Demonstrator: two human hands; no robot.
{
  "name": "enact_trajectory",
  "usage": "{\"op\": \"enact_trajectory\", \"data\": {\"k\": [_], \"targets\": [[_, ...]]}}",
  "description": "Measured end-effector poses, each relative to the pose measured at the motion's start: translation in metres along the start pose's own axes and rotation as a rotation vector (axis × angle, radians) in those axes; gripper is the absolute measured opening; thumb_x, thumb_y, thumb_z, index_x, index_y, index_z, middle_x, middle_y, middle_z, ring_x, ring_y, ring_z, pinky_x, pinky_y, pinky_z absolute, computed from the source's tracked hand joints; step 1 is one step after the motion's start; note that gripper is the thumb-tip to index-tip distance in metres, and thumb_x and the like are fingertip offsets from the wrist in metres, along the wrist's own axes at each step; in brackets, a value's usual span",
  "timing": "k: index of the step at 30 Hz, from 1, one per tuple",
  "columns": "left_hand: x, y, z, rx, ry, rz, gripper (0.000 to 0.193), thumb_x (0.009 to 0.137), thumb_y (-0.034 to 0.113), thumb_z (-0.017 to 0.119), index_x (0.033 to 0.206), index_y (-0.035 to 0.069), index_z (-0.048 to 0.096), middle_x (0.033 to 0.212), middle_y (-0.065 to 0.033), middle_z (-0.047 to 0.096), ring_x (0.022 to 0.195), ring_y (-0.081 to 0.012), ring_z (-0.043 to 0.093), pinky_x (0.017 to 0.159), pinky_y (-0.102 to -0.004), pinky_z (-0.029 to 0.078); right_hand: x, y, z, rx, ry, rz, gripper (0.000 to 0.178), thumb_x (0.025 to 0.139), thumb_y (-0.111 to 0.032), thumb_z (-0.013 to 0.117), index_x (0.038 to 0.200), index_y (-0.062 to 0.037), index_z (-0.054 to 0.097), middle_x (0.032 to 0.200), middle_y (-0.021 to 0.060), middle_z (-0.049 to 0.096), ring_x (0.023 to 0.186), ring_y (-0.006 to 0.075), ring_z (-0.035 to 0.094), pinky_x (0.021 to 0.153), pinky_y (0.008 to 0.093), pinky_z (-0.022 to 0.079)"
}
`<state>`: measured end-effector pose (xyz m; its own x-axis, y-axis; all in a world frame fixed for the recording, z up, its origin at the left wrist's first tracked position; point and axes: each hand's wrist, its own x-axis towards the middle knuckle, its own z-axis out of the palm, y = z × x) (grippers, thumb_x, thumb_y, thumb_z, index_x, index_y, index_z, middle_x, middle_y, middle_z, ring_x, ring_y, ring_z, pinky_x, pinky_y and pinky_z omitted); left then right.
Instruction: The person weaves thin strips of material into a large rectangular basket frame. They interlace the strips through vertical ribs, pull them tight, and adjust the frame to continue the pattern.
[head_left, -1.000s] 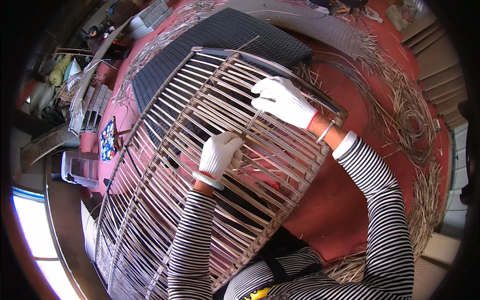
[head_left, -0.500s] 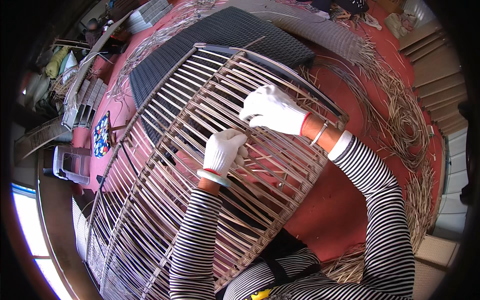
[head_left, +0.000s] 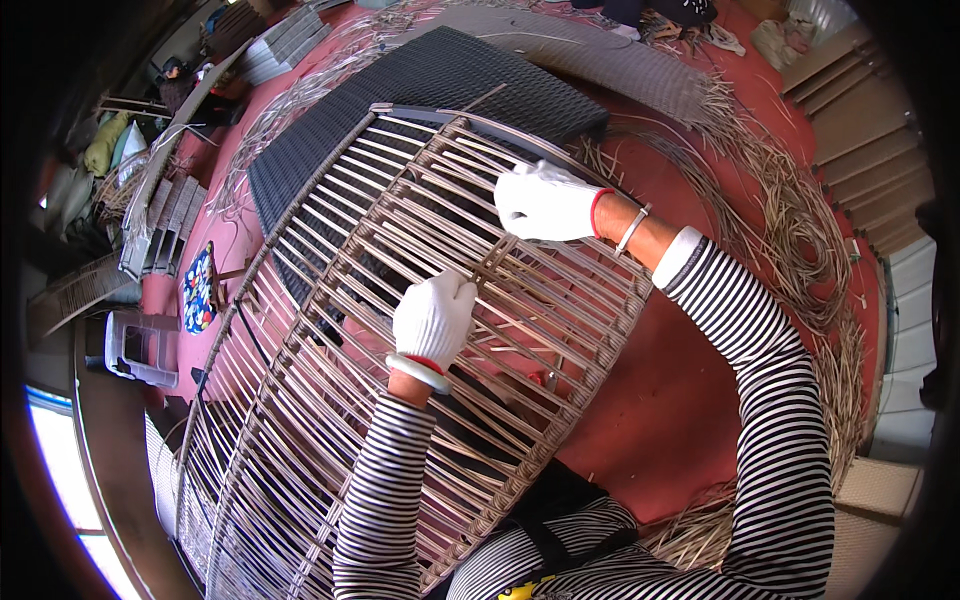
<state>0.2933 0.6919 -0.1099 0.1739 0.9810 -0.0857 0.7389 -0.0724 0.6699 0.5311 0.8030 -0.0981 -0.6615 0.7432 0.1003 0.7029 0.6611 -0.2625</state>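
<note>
Across my lap leans a large curved panel of brown rattan strands (head_left: pixel 340 240), strung in slanting rows on a frame with wrapped crosspieces. My left hand (head_left: pixel 432 315), in a white knit glove, is closed at the panel's middle, its fingertips pinching at the lower end of a short rattan binding (head_left: pixel 490 262) that crosses the rows. Up and to the right, my right hand (head_left: pixel 548 205), gloved too, is closed above the rows near the binding's upper end. Its curled fingers hide whatever they hold. Each wrist wears a pale bangle.
A dark woven panel (head_left: pixel 410 80) lies beyond the frame on the red floor (head_left: pixel 660 400). Loose rattan bundles (head_left: pixel 800 230) are heaped along the right. At left are a clear plastic bin (head_left: pixel 142 348) and a patterned stool (head_left: pixel 198 290). Another person (head_left: pixel 175 85) is at the far left.
My right hand has lifted slightly away from the left and turned over the rows. My left hand has shifted a little left and down. The binding between them now shows.
</note>
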Motion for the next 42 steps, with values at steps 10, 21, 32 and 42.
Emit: {"op": "enact_trajectory", "data": {"k": [10, 21, 32, 42], "targets": [[-0.011, -0.010, 0.020, 0.180, 0.206, 0.174, 0.028, 0.099, 0.034, 0.072, 0.096, 0.006, 0.075, 0.068, -0.0127, 0.071, 0.060, -0.0312, 0.070, 0.059, -0.0407, 0.054, -0.023, 0.039, 0.007, 0.742, 0.452, 0.280, 0.029, 0.107, -0.027, 0.065, 0.109, -0.0033, 0.081, 0.095, 0.0083, 0.080, 0.081, 0.0173, 0.073, 0.079, 0.0358, 0.059], [-0.012, -0.009, 0.011, -0.055, 0.088, 0.017, 0.023, 0.099, 0.029, 0.073, 0.103, 0.007, 0.080, 0.067, -0.0088, 0.071, 0.059, -0.0218, 0.071, 0.060, -0.0350, 0.054, -0.072, -0.039, 0.019, 1.421, 0.108, 0.623, 0.019, 0.103, -0.020, 0.072, 0.116, -0.0051, 0.074, 0.085, -0.0006, 0.071, 0.062, 0.0056, 0.060, 0.050, 0.0203, 0.046], [0.002, -0.006, -0.020, -0.432, -0.257, -0.252, 0.027, 0.101, 0.025, 0.071, 0.103, -0.002, 0.078, 0.066, -0.0029, 0.067, 0.052, -0.0091, 0.061, 0.048, -0.0248, 0.047, -0.051, -0.033, 0.030, 1.450, -0.072, 0.378, 0.032, 0.107, -0.023, 0.070, 0.132, -0.0031, 0.073, 0.103, 0.0016, 0.076, 0.082, 0.0077, 0.069, 0.070, 0.0233, 0.059], [-0.002, 0.006, -0.017, -0.314, -0.185, -0.206, 0.032, 0.103, 0.028, 0.068, 0.099, -0.002, 0.079, 0.063, -0.0047, 0.068, 0.049, -0.0103, 0.063, 0.048, -0.0244, 0.050, -0.047, -0.049, 0.041, 1.437, 0.153, 0.406, 0.029, 0.111, -0.030, 0.064, 0.115, -0.0045, 0.079, 0.085, 0.0011, 0.071, 0.066, 0.0053, 0.064, 0.052, 0.0190, 0.049]]}}
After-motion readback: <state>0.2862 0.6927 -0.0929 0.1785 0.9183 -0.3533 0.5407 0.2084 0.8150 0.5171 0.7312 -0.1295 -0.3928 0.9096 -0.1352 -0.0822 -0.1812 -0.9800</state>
